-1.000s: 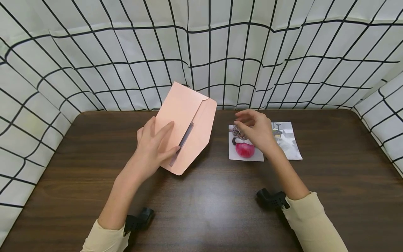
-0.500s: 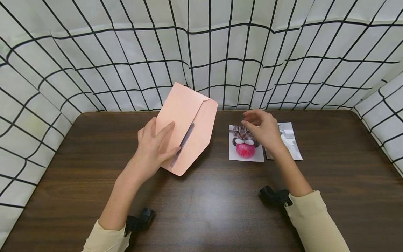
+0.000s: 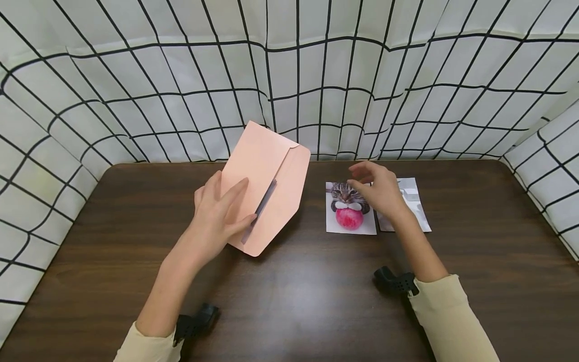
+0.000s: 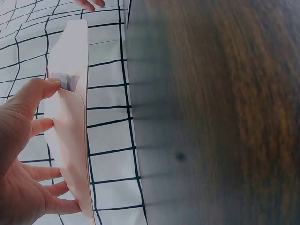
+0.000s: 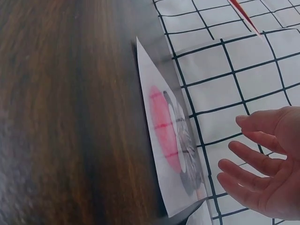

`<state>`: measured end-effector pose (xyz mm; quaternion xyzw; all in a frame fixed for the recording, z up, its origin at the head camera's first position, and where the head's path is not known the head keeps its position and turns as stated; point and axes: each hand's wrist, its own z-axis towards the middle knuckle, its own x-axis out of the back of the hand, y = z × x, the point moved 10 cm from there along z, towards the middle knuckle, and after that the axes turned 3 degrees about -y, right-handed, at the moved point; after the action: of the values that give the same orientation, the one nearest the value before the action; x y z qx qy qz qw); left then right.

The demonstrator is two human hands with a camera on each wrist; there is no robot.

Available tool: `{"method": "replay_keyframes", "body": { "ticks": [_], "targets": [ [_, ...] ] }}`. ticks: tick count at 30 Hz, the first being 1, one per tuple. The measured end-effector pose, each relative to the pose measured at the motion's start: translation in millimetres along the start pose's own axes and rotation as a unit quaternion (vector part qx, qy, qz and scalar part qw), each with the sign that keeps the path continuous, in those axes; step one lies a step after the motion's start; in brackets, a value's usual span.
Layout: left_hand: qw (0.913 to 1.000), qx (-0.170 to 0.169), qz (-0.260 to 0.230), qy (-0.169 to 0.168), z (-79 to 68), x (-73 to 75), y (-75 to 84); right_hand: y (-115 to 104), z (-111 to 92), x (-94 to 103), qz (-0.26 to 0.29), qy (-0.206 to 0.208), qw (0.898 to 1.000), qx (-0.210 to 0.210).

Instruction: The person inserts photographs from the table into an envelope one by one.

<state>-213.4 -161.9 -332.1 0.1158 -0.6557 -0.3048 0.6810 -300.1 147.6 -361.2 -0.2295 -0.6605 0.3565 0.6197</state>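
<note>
My left hand holds a pale pink envelope at a slant, raised off the table in the left wrist view. Its thumb lies at the opening, where a greyish strip of something flat shows; the rest is inside. My right hand hovers with loosely bent fingers, nothing between them. Below it lies a square photo of a cat with a pink ball. Beside that, a second photo in white and grey is partly hidden by the hand.
The dark wooden table ends at a white curtain with black grid lines behind and at both sides. A black wrist camera sits at the left cuff, another black camera at the right.
My right hand has shifted slightly right, uncovering the cat's face on the photo and covering more of the second one. The left hand and envelope have barely moved.
</note>
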Motion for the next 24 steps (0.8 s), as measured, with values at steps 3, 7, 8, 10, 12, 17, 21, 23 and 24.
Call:
{"method": "replay_keyframes", "body": {
  "ticks": [3,7,8,10,12,17,21,23,24],
  "targets": [
    [1.0000,-0.007,-0.003,0.005,-1.4,1.7,0.5,1,0,0.1,-0.006,-0.003,1.000,-0.001],
    [0.9999,-0.009,-0.006,0.005,-1.6,1.7,0.9,6,-2,2.9,-0.011,-0.005,1.000,-0.010],
    [1.0000,-0.007,-0.005,0.003,-1.7,1.4,0.6,7,-2,3.5,-0.012,-0.006,1.000,-0.012],
    [1.0000,-0.004,-0.002,0.000,-1.7,1.0,-0.2,10,-2,4.9,-0.014,-0.006,1.000,-0.014],
    [1.0000,-0.001,0.000,-0.003,-1.8,1.0,-0.3,12,-2,6.3,-0.016,-0.005,1.000,-0.015],
    [1.0000,0.000,0.003,0.001,-2.8,3.3,-0.3,20,1,5.7,-0.025,-0.011,0.999,-0.031],
    [1.0000,-0.001,-0.001,0.001,-2.8,3.1,-0.8,28,1,3.8,-0.025,-0.021,0.998,-0.052],
    [1.0000,-0.002,-0.002,0.001,-2.4,3.0,-1.0,31,1,4.3,-0.024,-0.022,0.998,-0.056],
    [1.0000,-0.003,-0.003,0.001,-2.2,2.9,-0.8,33,1,4.9,-0.021,-0.022,0.998,-0.058]
  ]
}}
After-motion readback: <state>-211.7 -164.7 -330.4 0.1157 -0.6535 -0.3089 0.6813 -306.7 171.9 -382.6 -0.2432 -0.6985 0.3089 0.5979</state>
